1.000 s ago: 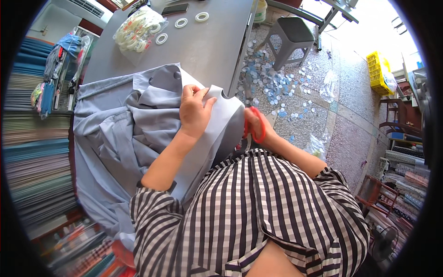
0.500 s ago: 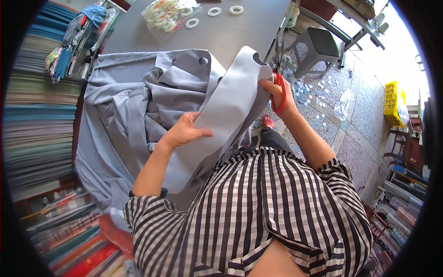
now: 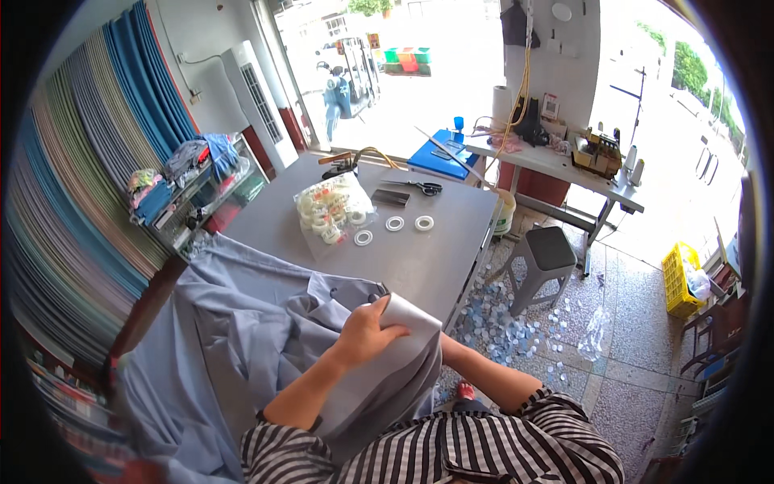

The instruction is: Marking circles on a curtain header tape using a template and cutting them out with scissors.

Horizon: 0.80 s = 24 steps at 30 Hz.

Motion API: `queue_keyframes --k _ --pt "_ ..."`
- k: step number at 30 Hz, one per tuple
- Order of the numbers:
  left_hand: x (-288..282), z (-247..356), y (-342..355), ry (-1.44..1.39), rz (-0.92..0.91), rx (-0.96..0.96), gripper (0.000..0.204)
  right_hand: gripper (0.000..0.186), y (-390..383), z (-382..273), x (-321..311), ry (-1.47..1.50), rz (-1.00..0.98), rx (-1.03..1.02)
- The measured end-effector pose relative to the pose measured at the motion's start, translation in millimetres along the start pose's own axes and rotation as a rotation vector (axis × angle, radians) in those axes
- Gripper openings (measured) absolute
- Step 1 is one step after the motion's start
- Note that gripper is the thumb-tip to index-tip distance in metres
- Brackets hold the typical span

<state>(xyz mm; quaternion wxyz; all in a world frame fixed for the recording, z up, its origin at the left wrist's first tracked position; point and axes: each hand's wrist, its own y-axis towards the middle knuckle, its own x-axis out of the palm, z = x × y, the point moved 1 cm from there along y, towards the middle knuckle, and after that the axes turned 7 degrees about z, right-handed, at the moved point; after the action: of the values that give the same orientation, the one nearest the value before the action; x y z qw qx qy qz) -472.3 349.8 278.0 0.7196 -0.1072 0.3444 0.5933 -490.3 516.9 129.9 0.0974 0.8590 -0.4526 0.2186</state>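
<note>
Grey-blue curtain fabric (image 3: pixel 266 323) spreads in folds over the near left of the table and hangs toward my body. My left hand (image 3: pixel 367 332) pinches the top edge of its pale, stiff band (image 3: pixel 411 323), thumb on the near face. A dark bit shows by those fingertips, too small to name. My right forearm (image 3: pixel 492 375) reaches in behind the raised band, which hides that hand and whatever it holds. Round holes are partly visible along the cloth's far edge. Beyond it lie three white rings (image 3: pixel 394 223) and a clear bag of rings (image 3: pixel 330 206).
The grey table (image 3: pixel 435 258) also bears black scissors (image 3: pixel 427 188) and a dark flat piece (image 3: pixel 391 198). A grey stool (image 3: pixel 552 250) stands right, amid cut fabric discs (image 3: pixel 500 331) on the floor. Hanging fabric samples (image 3: pixel 97 161) line the left wall.
My view has tilted up toward the room. The left hand has moved up the band to its edge. My right hand and the red-handled scissors it held have gone behind the fabric.
</note>
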Motion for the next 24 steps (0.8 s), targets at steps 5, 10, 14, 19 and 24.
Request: queue_keyframes --k 5,10,14,19,24 --pt "3.0 -23.1 -6.8 0.12 0.167 0.064 0.045 0.052 6.7 -5.9 4.1 0.05 0.019 0.082" --pt "0.0 -27.4 -15.1 -0.061 0.178 0.19 0.037 0.041 0.7 -4.6 8.6 0.038 0.079 0.06" --pt "0.2 -34.7 -26.9 -0.179 -0.022 0.09 0.043 0.024 -12.9 1.9 -4.9 -0.279 0.189 0.16" --pt "-0.7 -60.6 -34.9 -0.284 0.033 -0.193 0.037 0.022 -26.0 -22.2 9.7 -0.462 0.588 0.112" --pt "-1.5 -54.0 -27.3 -0.156 0.064 -0.215 0.036 0.026 -43.5 -55.7 24.5 -0.404 0.639 -0.257"
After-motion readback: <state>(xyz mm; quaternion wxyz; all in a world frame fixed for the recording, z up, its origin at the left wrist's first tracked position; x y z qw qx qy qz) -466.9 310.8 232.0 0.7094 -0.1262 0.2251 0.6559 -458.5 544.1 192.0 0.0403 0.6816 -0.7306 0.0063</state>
